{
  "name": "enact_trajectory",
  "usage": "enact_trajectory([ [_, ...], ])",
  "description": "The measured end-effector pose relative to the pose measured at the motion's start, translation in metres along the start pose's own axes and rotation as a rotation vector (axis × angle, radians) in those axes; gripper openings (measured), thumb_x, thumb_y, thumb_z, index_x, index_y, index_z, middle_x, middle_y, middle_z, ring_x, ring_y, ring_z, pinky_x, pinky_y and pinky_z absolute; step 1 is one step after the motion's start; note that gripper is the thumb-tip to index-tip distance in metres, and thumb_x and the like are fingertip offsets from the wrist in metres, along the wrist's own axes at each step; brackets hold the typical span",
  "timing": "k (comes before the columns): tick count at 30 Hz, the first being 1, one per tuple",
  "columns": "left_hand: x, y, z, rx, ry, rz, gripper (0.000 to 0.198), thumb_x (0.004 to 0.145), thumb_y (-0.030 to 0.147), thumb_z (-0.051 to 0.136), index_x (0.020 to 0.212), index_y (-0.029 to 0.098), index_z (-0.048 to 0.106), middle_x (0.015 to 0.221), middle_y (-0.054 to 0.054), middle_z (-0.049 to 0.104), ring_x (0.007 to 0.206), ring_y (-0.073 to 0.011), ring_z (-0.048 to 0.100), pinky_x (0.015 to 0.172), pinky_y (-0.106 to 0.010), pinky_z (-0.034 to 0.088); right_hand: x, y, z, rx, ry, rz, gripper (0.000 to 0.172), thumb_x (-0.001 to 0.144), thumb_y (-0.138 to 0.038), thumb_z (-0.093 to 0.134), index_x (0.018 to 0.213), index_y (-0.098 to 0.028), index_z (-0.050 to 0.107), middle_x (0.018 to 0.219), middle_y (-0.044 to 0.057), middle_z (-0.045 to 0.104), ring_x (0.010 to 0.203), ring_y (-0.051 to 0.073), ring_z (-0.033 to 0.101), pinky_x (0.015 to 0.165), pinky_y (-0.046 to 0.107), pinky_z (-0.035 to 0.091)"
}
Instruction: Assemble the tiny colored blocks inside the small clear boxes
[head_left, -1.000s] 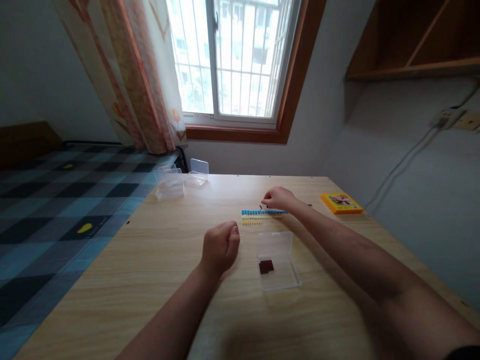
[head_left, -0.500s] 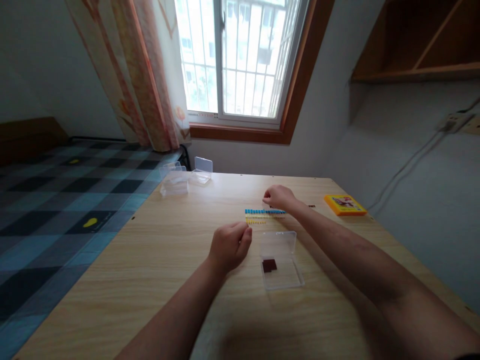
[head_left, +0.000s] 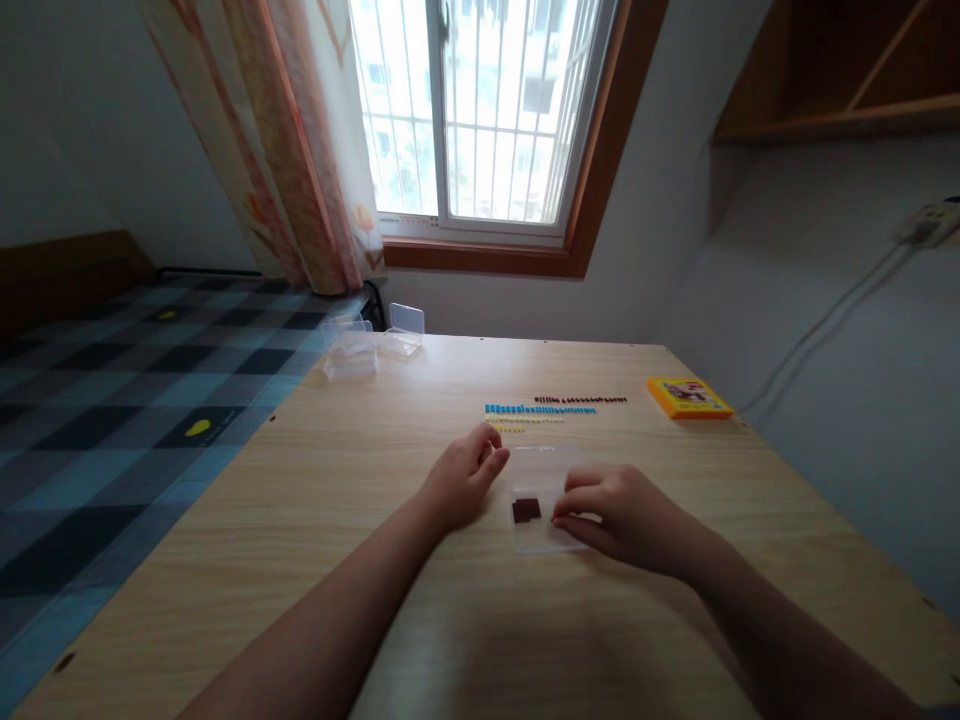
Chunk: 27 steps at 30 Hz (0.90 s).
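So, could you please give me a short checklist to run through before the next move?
1. Clear box open: ok, lid laid back.
2. Dark pieces inside the box: ok, together at its left side.
3. Right hand at the box: ok, over its right part.
4. Piece in the right hand's grip: cannot tell, too small.
5. Left hand clear of the box: cannot tell, its thumb is close.
6. Blue row apart from brown row: ok.

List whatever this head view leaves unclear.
All in the head view:
- Right part of the clear box: behind the right hand.
- Anything that hand pinches: too small.
- Anything inside the left hand: hidden by its fingers.
- Printing on the yellow case: blurred.
- Wall shelf: cut off by the picture's edge.
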<state>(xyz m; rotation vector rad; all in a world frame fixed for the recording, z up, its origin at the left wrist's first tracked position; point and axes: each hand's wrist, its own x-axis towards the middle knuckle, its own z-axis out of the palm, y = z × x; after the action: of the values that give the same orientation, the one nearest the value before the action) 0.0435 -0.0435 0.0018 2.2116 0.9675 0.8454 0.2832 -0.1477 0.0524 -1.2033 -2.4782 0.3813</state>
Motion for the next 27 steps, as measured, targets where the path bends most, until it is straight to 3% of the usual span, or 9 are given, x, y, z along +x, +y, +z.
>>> enact_trajectory([
  [4, -0.001, 0.003, -0.001, 0.011, -0.161, -0.01, 0.025, 0.093, 0.041, 0.055, 0.105, 0.02, 0.056, 0.06, 0.009, 0.048, 0.057, -0.0152, 0.049, 0.058, -0.027, 0.033, 0.008, 0.007, 0.024, -0.112, -0.061, 0.036, 0.015, 0.09, -0.019, 0.065, 0.081, -0.022, 0.076, 0.084, 0.001, 0.072, 0.07, 0.013, 0.061, 0.064, 0.025, 0.037],
  [9, -0.001, 0.013, -0.005, 0.194, -0.268, 0.017, 0.018, 0.084, 0.036, 0.066, 0.089, 0.02, 0.059, 0.064, 0.006, 0.054, 0.06, -0.0156, 0.052, 0.056, -0.027, 0.031, 0.008, 0.011, 0.033, -0.125, -0.058, 0.071, 0.013, 0.089, -0.021, 0.067, 0.08, -0.023, 0.077, 0.08, 0.0, 0.072, 0.069, 0.013, 0.06, 0.064, 0.026, 0.036],
  [13, 0.0, 0.015, -0.007, 0.231, -0.31, 0.01, 0.015, 0.085, 0.035, 0.063, 0.086, 0.02, 0.063, 0.066, 0.003, 0.06, 0.063, -0.0166, 0.055, 0.057, -0.027, 0.033, 0.004, 0.014, 0.028, -0.097, -0.045, 0.048, 0.015, 0.091, -0.025, 0.065, 0.086, -0.024, 0.079, 0.08, 0.001, 0.071, 0.069, 0.014, 0.061, 0.065, 0.027, 0.037],
  [18, 0.0, 0.013, -0.006, 0.22, -0.336, 0.005, 0.016, 0.086, 0.034, 0.061, 0.089, 0.021, 0.07, 0.066, 0.003, 0.064, 0.063, -0.0162, 0.057, 0.058, -0.027, 0.035, 0.0, 0.02, 0.018, -0.006, -0.08, -0.06, 0.021, 0.088, -0.017, 0.062, 0.095, -0.026, 0.08, 0.084, 0.002, 0.071, 0.072, 0.014, 0.061, 0.068, 0.027, 0.04],
  [27, 0.0, 0.013, -0.005, 0.262, -0.353, 0.024, 0.02, 0.086, 0.034, 0.06, 0.081, 0.022, 0.076, 0.068, 0.001, 0.068, 0.064, -0.0164, 0.059, 0.058, -0.027, 0.033, 0.004, 0.017, 0.028, -0.08, -0.082, -0.05, 0.021, 0.091, -0.019, 0.059, 0.089, -0.025, 0.079, 0.078, 0.001, 0.066, 0.067, 0.013, 0.055, 0.063, 0.027, 0.034],
])
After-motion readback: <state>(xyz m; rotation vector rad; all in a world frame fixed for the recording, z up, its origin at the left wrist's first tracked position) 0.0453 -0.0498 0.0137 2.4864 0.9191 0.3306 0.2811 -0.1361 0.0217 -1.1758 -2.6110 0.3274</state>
